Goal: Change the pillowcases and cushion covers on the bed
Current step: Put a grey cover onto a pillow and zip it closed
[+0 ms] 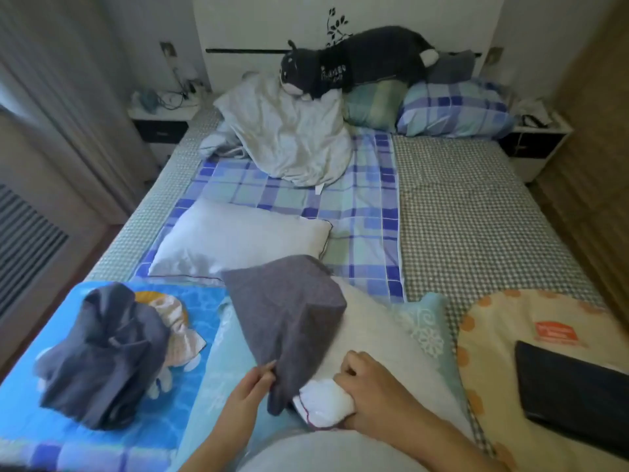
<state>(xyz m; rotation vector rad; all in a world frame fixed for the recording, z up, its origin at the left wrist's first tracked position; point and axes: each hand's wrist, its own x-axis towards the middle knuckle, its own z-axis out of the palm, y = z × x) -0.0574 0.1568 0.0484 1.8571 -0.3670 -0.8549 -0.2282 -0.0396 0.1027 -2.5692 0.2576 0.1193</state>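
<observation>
A grey pillowcase (289, 315) sits at the near edge of the bed, pulled over the far end of a white pillow (374, 342) that lies on a pale blue patterned cover (422, 321). The pillow's near corner sticks out of the case's open mouth. The right hand (371, 390) has its fingers curled around that bare corner, gripping it. The left hand (252, 390) pinches the grey hem between thumb and fingertips, just beside the right hand; both forearms reach in from the bottom of the view.

To the left, a second grey cover (102, 356) lies crumpled on a bright blue cartoon-print cloth (112, 434). Beyond it, a bare white pillow (238, 240) rests flat on the blue plaid sheet (360, 212). Farther up lie a crumpled white case (289, 137), a dark plush cat (357, 59) and a plaid pillow (452, 110) near the headboard. A dark flat object (571, 393) lies on the orange-dotted quilt (493, 335) at right.
</observation>
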